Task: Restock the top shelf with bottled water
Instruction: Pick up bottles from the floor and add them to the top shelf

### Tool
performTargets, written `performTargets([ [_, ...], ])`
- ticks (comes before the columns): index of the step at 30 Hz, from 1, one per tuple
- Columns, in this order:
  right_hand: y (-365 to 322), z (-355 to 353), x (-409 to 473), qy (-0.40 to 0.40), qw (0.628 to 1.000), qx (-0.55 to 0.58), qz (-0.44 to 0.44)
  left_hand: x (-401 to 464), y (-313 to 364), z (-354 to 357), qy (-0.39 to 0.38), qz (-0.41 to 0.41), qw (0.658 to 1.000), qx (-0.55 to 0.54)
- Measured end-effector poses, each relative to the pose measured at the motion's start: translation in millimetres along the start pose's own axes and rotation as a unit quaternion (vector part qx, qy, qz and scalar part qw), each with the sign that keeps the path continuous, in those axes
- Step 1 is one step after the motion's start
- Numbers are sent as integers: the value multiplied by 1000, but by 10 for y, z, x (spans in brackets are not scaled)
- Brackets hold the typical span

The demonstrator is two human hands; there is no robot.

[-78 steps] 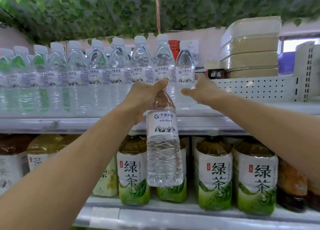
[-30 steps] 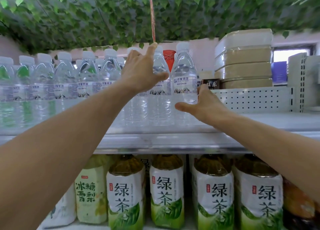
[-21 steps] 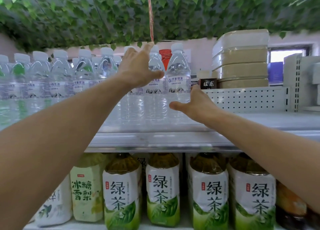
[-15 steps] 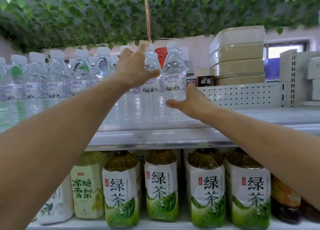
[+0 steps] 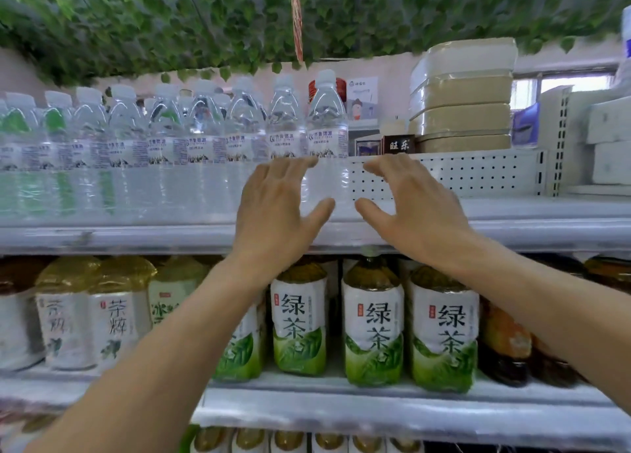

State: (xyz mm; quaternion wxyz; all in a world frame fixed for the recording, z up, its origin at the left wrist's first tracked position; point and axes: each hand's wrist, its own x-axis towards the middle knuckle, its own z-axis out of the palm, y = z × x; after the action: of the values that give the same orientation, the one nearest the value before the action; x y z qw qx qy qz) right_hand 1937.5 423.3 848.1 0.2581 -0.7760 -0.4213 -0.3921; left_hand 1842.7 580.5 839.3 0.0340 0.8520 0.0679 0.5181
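A row of clear water bottles with white caps fills the left part of the top shelf [image 5: 512, 227]. The rightmost water bottle [image 5: 327, 138] stands upright at the row's right end. My left hand [image 5: 278, 210] hovers in front of its lower half, fingers spread and relaxed, holding nothing. My right hand [image 5: 409, 203] is just to the right of that bottle, also with fingers spread, thumb pointing toward the left hand. Whether either hand touches the bottle I cannot tell.
A white perforated panel [image 5: 461, 176] backs the shelf to the right of the bottles. Stacked wrapped packages [image 5: 461, 94] sit behind it. Green tea bottles [image 5: 374, 323] fill the shelf below. Leafy vines [image 5: 205, 18] hang overhead.
My left hand has come down from the bottle tops to the rightmost bottle's lower half. My right hand has shifted right of that bottle. The bottle carried earlier now stands on the shelf.
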Motion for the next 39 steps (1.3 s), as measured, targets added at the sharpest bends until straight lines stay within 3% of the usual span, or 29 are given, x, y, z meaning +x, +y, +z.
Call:
performTargets([
  [4,118,-116,-482,9,999,-15,-36,-550,241,94,-8,-25,1000,-2],
  [8,233,-106,-992,-29,999,4,-22,-1037,414,211,-77,-55,995,11],
  [11,310,-60,-1373,-114,993,-16,-5,-1399,444,311,-161,-79,984,13],
  [16,416,57,-1944,-303,951,-49,36,-1896,451,418,-276,-112,954,28],
  [22,483,265,-2570,-369,920,-25,133,-2570,448,680,-382,-131,915,6],
  [27,554,579,-3513,-448,869,4,212,-3599,425,986,-502,-202,838,-68],
  [33,660,845,-5101,-537,768,36,346,-5038,438,1282,-626,-282,720,-99],
  [39,848,1202,-6587,-583,677,39,447,-6268,602,1700,-689,-349,627,-105],
])
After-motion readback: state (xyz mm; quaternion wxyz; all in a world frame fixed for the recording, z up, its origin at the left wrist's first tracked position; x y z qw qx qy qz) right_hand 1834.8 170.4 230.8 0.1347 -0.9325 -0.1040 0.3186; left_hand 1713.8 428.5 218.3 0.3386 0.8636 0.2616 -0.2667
